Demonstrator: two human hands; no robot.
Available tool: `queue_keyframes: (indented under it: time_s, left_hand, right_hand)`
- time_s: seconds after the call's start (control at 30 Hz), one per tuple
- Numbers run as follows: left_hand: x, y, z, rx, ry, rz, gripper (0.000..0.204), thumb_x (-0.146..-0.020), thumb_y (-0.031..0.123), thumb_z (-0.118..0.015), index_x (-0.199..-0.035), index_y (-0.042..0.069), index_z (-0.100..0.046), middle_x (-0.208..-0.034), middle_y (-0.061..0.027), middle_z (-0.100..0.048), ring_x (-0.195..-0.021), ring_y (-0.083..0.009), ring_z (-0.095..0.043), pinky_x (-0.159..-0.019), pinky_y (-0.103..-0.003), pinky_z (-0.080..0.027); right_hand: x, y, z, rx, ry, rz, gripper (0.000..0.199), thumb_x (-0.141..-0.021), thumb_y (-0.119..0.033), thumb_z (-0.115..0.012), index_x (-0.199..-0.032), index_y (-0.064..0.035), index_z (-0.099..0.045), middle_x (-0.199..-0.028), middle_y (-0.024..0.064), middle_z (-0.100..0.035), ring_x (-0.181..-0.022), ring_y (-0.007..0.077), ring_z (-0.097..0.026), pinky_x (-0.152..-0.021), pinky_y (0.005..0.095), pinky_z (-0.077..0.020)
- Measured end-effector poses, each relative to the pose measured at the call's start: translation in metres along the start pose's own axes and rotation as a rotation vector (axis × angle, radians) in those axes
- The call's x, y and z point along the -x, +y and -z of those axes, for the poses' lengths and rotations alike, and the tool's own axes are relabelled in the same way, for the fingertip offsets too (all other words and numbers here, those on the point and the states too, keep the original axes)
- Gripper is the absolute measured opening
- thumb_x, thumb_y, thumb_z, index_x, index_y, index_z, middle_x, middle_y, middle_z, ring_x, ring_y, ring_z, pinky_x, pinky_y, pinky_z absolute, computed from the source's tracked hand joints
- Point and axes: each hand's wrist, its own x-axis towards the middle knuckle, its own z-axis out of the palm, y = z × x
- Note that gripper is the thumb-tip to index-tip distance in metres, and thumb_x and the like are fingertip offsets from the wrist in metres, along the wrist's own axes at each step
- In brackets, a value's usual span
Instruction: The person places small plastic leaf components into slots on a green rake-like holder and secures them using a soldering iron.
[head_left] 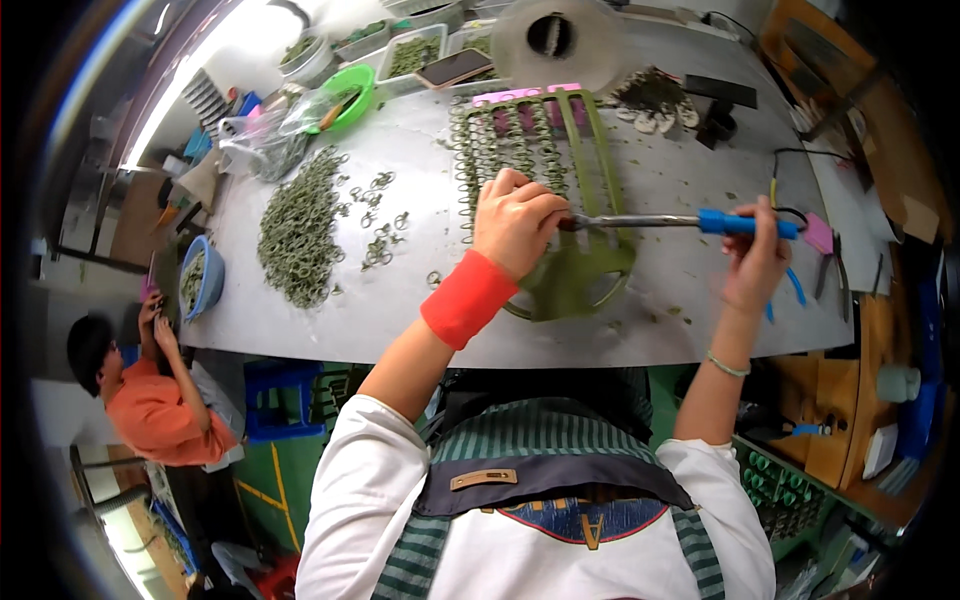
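Note:
My left hand, with a red wristband, rests closed on the green slotted rack, pinching something small that I cannot make out. Rows of small green ring parts fill the rack. My right hand grips the blue handle of a soldering iron. The iron lies level, its metal tip pointing left and meeting my left fingers. A heap of loose green ring parts lies on the grey table to the left of the rack.
A green bowl, white trays of parts and a phone stand at the back. A blue bowl sits at the table's left edge. Pliers and tools lie at the right. A person in orange sits lower left.

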Motion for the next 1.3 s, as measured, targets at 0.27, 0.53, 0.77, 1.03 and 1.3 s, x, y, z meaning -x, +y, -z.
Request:
queue_keyframes:
  time_s: [0.27,0.53,0.77,1.03,1.3]
  left_hand:
    - [0.005,-0.051,0.038,0.340,0.118,0.532,0.015,-0.085,0.014,-0.069,-0.092,0.002,-0.063,-0.079,-0.0074,-0.067,-0.068,-0.0115,-0.062,-0.065,-0.025,-0.050]
    - [0.097,-0.167,0.061,-0.413,-0.099,0.534,0.016,-0.075,0.011,-0.070,-0.090,0.010,-0.063,-0.081,-0.0044,-0.067,-0.076,-0.0275,-0.060,-0.069,-0.038,-0.048]
    - [0.061,-0.113,0.083,0.799,0.056,0.927,0.018,-0.089,0.006,-0.059,-0.103,-0.003,-0.065,-0.098,-0.0108,-0.066,-0.087,-0.0178,-0.067,-0.081,-0.027,-0.056]
    - [0.036,-0.049,0.097,0.971,-0.073,0.816,0.020,-0.091,0.006,-0.059,-0.107,-0.005,-0.065,-0.104,-0.0080,-0.062,-0.090,-0.0169,-0.065,-0.082,-0.027,-0.056]
    - [0.018,0.019,0.043,0.477,-0.023,0.251,0.015,-0.080,-0.003,-0.066,-0.093,0.003,-0.070,-0.084,-0.0065,-0.065,-0.073,-0.0158,-0.063,-0.063,-0.026,-0.051]
  right_hand:
    - [-0.005,-0.019,0.013,0.043,0.028,0.052,0.031,-0.088,-0.028,-0.064,-0.069,-0.0038,-0.062,-0.063,0.0056,-0.059,-0.043,0.0085,-0.048,-0.041,0.0193,-0.0358]
    - [0.000,-0.021,0.006,0.080,0.020,0.062,0.032,-0.088,-0.029,-0.063,-0.069,-0.0039,-0.061,-0.064,0.0047,-0.059,-0.044,0.0082,-0.048,-0.041,0.0189,-0.0346]
    - [0.002,-0.027,0.012,0.118,0.052,0.063,0.032,-0.088,-0.030,-0.064,-0.070,-0.0038,-0.062,-0.064,0.0048,-0.059,-0.045,0.0087,-0.049,-0.042,0.0190,-0.0360]
    - [0.004,-0.030,0.015,0.070,0.024,0.063,0.030,-0.085,-0.030,-0.067,-0.071,-0.0036,-0.064,-0.065,0.0067,-0.062,-0.046,0.0086,-0.051,-0.043,0.0189,-0.0385]
    - [0.001,-0.020,0.020,0.065,0.025,0.025,0.028,-0.085,-0.027,-0.069,-0.073,-0.0031,-0.065,-0.068,0.0067,-0.063,-0.046,0.0091,-0.053,-0.044,0.0207,-0.0411]
